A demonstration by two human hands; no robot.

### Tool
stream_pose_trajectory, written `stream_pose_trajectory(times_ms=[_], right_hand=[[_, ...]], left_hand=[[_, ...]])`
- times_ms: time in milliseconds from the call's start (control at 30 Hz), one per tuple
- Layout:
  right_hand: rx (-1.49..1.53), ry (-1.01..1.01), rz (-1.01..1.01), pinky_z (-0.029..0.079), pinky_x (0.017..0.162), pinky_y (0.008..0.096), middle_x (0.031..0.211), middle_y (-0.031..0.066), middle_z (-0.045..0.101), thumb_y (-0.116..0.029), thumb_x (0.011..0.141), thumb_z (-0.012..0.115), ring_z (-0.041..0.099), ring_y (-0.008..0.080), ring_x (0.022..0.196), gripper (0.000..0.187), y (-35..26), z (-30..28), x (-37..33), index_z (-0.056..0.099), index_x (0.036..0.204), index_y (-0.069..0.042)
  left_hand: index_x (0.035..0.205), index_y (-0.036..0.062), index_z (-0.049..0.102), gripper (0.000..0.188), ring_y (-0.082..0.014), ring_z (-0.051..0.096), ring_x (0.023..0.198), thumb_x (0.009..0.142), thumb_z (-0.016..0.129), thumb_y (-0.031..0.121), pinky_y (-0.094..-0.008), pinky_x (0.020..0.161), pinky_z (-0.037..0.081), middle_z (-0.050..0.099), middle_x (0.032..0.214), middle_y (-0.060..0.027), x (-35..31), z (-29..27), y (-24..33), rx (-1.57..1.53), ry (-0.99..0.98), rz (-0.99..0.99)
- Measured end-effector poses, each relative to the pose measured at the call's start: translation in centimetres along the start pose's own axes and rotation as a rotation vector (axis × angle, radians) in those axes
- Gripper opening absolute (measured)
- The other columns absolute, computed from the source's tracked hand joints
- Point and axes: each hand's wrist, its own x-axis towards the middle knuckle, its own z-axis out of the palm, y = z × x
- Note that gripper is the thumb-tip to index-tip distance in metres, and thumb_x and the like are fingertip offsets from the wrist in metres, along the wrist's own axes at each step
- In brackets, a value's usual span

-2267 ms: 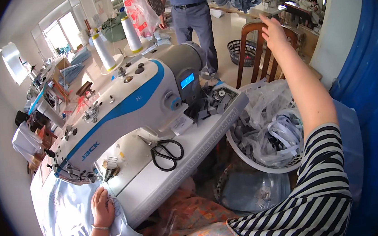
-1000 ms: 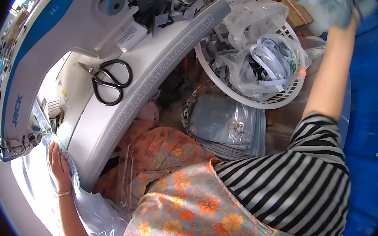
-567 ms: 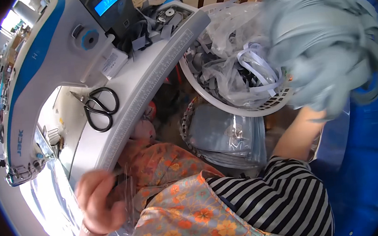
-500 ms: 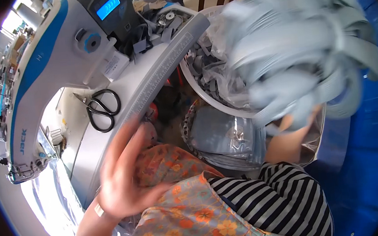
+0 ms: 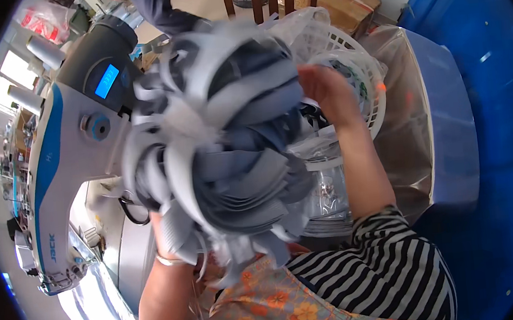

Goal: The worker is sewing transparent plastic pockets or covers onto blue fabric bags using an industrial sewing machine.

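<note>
A big, loose bundle of grey fabric strips (image 5: 240, 180), looped and fanned out, hangs in the air before me and is blurred by motion. At its right edge is my right hand (image 5: 329, 94), its fingers bent against the strips and partly hidden by them. My left hand (image 5: 160, 234) reaches up behind the lower left of the bundle; its fingers are hidden, so its grip does not show. Black-handled scissors (image 5: 136, 213) lie on the sewing machine's bed, mostly covered by the bundle.
At left stands a white and blue sewing machine (image 5: 54, 179) with a lit display. A white plastic basket (image 5: 379, 102) holding clear bags is beyond my right forearm. Clear, flat plastic packets (image 5: 328, 199) lie below it. A large pale bin (image 5: 450, 123) stands at right.
The bundle has swung from the upper right to the middle, with my right hand moving up. My left hand has gone from spread above my lap to behind the strips. The view has shifted.
</note>
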Motion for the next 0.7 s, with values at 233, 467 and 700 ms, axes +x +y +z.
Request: stream_pose_trajectory(times_ms=[233, 467, 700], right_hand=[[-0.101, 0.545, 0.166, 0.045, 0.067, 0.0327, 0.081, 0.0090, 0.063, -0.025, 0.080, 0.068, 0.058, 0.0199, 0.074, 0.027, 10.2, -1.2, 16.8, 0.063, 0.093, -0.002], [-0.149, 0.544, -0.340, 0.049, 0.059, 0.0321, 0.078, 0.0098, 0.063, -0.002, 0.084, 0.056, 0.061, 0.0210, 0.071, 0.009, 4.3, -8.0, 16.2, 0.064, 0.086, 0.000], [0.373, 0.587, -0.242, 0.052, 0.071, 0.0318, 0.089, 0.0097, 0.062, 0.000, 0.089, 0.050, 0.062, 0.0201, 0.080, 0.022, -4.4, -10.2, 11.4, 0.058, 0.109, 0.003]], left_hand=[[0.144, 0.0030, 0.030, 0.055, -0.0238, 0.043, 0.128, 0.098, 0.047, 0.030, -0.0376, 0.111, 0.032, 0.040, 0.143, -0.0122, 2.0, -3.1, 6.8, 0.525, -0.151, 0.646], [0.137, -0.0028, 0.037, 0.053, -0.0248, 0.055, 0.115, 0.093, 0.059, 0.017, -0.0368, 0.100, 0.040, 0.048, 0.135, -0.0176, 8.3, 3.1, 8.4, 1.488, 0.403, 1.000], [0.111, 0.0003, 0.063, 0.026, -0.0189, 0.066, 0.089, 0.086, 0.062, 0.007, -0.0301, 0.078, 0.053, 0.067, 0.106, -0.0096, 16.0, 11.5, 4.5, 0.544, -0.110, 0.732]])
